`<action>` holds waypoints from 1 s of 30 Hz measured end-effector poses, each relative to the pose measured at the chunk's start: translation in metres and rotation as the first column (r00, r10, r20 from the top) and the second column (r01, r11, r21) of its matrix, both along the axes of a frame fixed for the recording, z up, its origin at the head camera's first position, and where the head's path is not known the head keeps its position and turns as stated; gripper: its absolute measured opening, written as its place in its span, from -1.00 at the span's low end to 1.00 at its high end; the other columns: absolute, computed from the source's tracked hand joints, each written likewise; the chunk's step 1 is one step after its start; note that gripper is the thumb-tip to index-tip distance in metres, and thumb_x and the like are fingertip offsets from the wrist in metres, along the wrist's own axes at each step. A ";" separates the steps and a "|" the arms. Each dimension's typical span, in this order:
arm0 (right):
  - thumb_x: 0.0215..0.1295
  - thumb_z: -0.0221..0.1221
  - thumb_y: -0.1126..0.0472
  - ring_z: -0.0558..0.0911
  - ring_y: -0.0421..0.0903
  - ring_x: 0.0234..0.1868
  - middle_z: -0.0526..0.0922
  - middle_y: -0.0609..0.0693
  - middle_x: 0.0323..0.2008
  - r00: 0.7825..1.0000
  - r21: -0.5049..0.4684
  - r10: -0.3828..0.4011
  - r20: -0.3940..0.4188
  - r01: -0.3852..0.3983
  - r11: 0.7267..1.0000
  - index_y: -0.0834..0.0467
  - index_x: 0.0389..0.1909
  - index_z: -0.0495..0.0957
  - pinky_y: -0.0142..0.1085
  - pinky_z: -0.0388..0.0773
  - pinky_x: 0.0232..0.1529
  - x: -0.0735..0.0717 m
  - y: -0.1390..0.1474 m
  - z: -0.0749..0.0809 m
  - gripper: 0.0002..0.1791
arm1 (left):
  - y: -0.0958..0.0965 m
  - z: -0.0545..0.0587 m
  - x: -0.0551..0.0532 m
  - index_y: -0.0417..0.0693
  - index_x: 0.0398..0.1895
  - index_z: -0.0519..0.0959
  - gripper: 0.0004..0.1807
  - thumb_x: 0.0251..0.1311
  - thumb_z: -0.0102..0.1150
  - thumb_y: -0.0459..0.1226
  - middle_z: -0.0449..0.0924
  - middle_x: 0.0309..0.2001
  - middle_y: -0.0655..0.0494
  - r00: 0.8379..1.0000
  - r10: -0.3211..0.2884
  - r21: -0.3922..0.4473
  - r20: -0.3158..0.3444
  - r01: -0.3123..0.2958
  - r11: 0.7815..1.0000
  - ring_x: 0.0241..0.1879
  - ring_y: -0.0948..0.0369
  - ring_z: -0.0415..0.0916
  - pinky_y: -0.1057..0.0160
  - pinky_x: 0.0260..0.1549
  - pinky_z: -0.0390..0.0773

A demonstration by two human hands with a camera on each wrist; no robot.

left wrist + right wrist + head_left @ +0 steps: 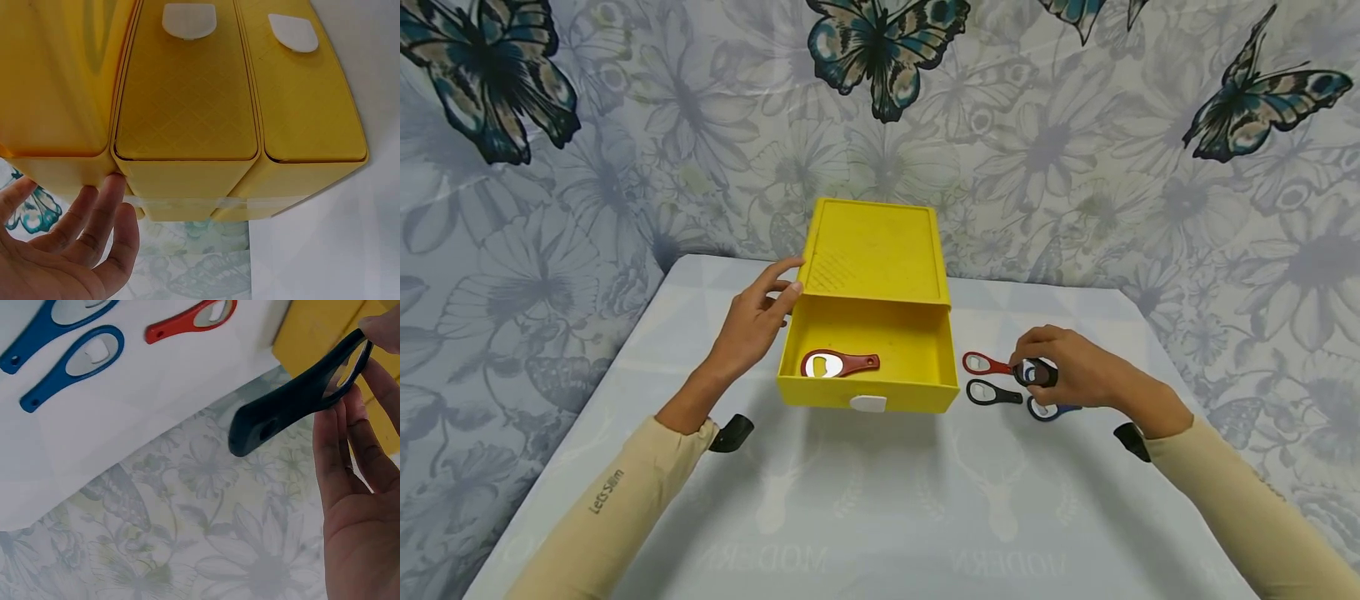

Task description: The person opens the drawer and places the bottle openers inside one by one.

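A yellow drawer box (876, 250) stands on the table with its top drawer (917, 333) pulled out. Inside that drawer lies a red bottle opener (859, 362). My left hand (756, 312) rests its fingers against the box's left side; in the left wrist view the fingertips (114, 184) meet the yellow wall. To the right of the box, my right hand (1071, 367) pinches a black bottle opener (281, 409) by its ring-shaped head, thumb on one side and fingers on the other. Its handle points away from the palm in the right wrist view.
On the table beside the box lie a red opener (987, 363), another black opener (1000, 394) and blue openers (72, 365), close under my right hand. Two lower drawers with white tabs (189, 20) show in the left wrist view. A patterned cloth wall (722, 167) rises behind.
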State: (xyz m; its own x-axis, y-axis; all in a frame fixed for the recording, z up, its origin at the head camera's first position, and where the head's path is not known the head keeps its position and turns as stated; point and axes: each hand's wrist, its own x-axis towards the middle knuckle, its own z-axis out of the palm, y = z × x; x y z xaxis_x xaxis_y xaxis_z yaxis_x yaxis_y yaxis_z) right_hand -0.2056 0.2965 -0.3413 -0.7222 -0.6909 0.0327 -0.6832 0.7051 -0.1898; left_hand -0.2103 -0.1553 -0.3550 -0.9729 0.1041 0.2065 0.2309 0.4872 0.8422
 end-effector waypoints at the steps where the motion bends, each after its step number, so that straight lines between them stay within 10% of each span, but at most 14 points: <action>1: -0.01 0.44 0.29 0.55 -0.09 -0.07 0.60 -0.03 -0.04 1.000 -0.008 0.010 -0.020 -0.010 1.000 0.06 -0.15 0.70 -0.22 0.61 -0.19 0.000 -0.001 0.002 -0.67 | 0.000 0.000 0.000 0.37 0.52 0.21 -0.41 0.49 -0.14 0.17 0.47 0.28 -0.17 1.000 0.000 -0.001 0.001 0.000 1.000 -0.01 -0.10 0.60 -0.11 -0.01 0.62; 30: -0.03 0.48 0.29 0.50 -0.23 -0.20 0.61 0.01 0.00 0.969 -0.124 0.151 -0.193 -0.177 0.976 0.14 -0.09 0.71 -0.26 0.59 -0.20 0.000 -0.034 0.044 -0.61 | -0.001 0.000 0.001 0.38 0.53 0.20 -0.40 0.48 -0.15 0.19 0.46 0.29 -0.17 1.000 0.002 0.009 0.006 -0.002 1.000 0.00 -0.11 0.59 -0.12 -0.02 0.61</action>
State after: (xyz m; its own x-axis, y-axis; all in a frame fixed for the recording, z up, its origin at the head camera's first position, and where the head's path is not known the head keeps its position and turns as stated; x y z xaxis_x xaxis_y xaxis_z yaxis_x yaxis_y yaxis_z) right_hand -0.2060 0.2627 -0.2971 -0.5724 -0.7787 0.2568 -0.8193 0.5561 -0.1400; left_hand -0.2094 -0.1560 -0.3554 -0.9743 0.1005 0.2016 0.2249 0.4797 0.8481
